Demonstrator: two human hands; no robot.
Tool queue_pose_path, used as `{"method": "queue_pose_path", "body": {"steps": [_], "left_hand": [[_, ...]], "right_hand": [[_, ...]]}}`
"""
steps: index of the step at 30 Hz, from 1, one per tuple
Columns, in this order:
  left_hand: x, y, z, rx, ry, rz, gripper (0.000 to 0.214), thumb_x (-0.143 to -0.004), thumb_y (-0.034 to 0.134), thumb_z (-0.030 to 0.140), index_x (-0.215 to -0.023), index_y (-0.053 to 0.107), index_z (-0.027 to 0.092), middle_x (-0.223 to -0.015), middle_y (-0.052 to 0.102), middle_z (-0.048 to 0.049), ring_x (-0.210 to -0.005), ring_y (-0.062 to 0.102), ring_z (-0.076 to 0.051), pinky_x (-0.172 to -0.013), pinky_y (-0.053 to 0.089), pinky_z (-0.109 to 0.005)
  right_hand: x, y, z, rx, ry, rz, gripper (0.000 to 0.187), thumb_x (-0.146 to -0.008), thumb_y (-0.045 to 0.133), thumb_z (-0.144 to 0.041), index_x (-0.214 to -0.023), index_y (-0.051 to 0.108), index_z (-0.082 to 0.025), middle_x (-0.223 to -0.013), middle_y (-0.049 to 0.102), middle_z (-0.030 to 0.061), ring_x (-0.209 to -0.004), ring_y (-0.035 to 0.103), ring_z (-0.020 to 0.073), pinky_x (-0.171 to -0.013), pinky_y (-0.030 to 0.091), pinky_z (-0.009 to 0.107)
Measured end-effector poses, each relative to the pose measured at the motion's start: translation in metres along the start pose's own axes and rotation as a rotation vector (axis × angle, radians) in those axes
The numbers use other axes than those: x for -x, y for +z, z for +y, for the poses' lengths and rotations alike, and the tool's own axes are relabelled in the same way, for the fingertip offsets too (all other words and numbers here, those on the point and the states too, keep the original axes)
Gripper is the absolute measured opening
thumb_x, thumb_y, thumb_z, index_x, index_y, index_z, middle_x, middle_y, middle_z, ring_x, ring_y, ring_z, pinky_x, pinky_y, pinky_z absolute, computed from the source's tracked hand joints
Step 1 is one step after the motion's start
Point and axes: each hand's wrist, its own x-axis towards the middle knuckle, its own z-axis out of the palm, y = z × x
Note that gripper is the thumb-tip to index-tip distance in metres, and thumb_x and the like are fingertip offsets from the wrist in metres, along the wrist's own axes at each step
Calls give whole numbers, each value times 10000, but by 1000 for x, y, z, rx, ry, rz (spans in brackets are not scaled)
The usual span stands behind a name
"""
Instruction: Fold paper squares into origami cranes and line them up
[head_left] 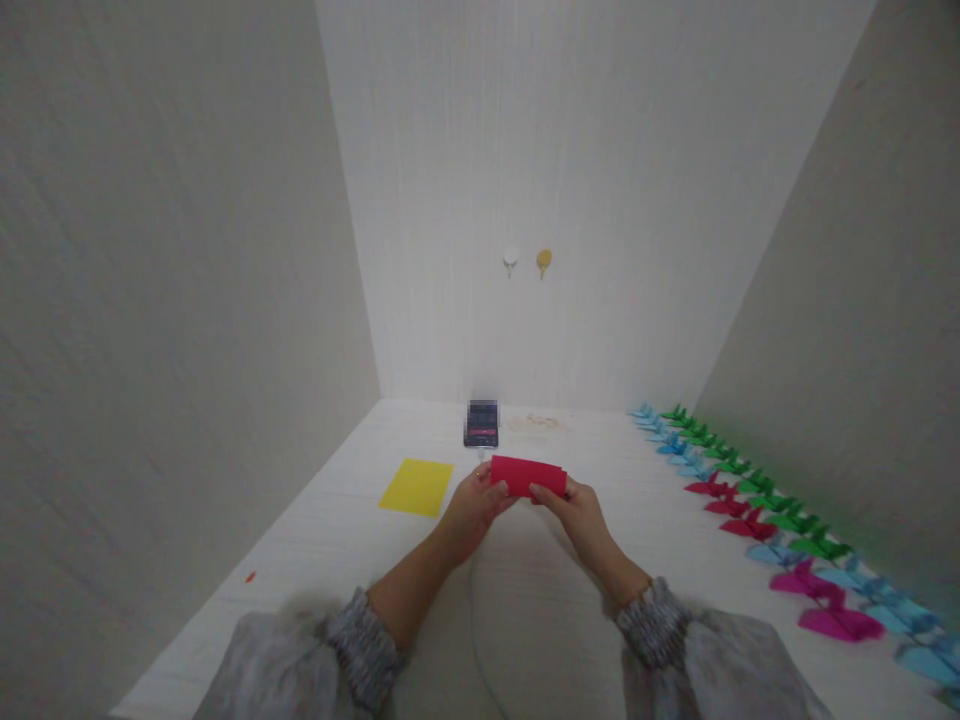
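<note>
At the far left a pale wall rises along the side of the white desk. Just in from it, on the left near part of the desk, lies a small orange scrap. Further right, a gray knitted cuff ends the left sleeve. Beyond that forearm, a flat yellow sheet lies on the desk, just left of the left hand.

The fingers of the left hand are closed on the left end of a red paper, thumb on its near face. A dark phone is beyond this hand, at the far side of the desk near the back wall; part of its screen is blurred. A pale cable meets the phone's near end, passes the left hand and runs toward the near edge.

The red paper, a folded strip with layers slightly offset at its right end, is held in the middle, between both hands. Above it on the back wall are a white hook and, to its right, a yellow hook. The fingers of the right hand grip the strip's right end, thumb on the near face.

Along the right side stand two rows of folded paper birds, light blue, red and pink in the left one, green and light blue in the right, beside the right wall.
</note>
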Motion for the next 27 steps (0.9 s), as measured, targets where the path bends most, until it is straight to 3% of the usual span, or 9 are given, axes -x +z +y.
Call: {"method": "queue_pose_path", "body": {"steps": [3,8,20,27], "left_hand": [[0,0,-3,-93,5,57,425,-583,686,211,-960,505,131,-936,615,-94,-831,588,-181,-798,437,-335],[-2,-6,-8,-175,39,111,424,-603,670,224,-963,467,130,-884,616,-75,-777,590,-152,-730,465,-298],[-3,-7,-7,-217,34,150,511,-570,694,251,-985,408,167,-827,627,-43,-702,598,-150,-670,477,-295],[-3,-5,-5,-252,48,152,397,-592,674,276,-901,471,133,-814,636,-57,-690,601,-146,-679,480,-298]], "right_hand": [[1,1,-1,2,5,-1,254,-637,627,-378,-745,661,-151,-699,657,42,-662,581,176,-653,456,297],[5,3,-11,-74,-9,-16,294,-626,628,-390,-801,665,-158,-795,654,50,-742,576,190,-703,450,312],[4,1,-6,-185,61,-33,256,-636,629,-395,-689,629,-145,-648,612,16,-608,540,149,-570,426,261],[6,2,-12,-170,46,-3,216,-639,630,-366,-675,626,-154,-632,612,-2,-604,543,139,-591,411,256]]}}
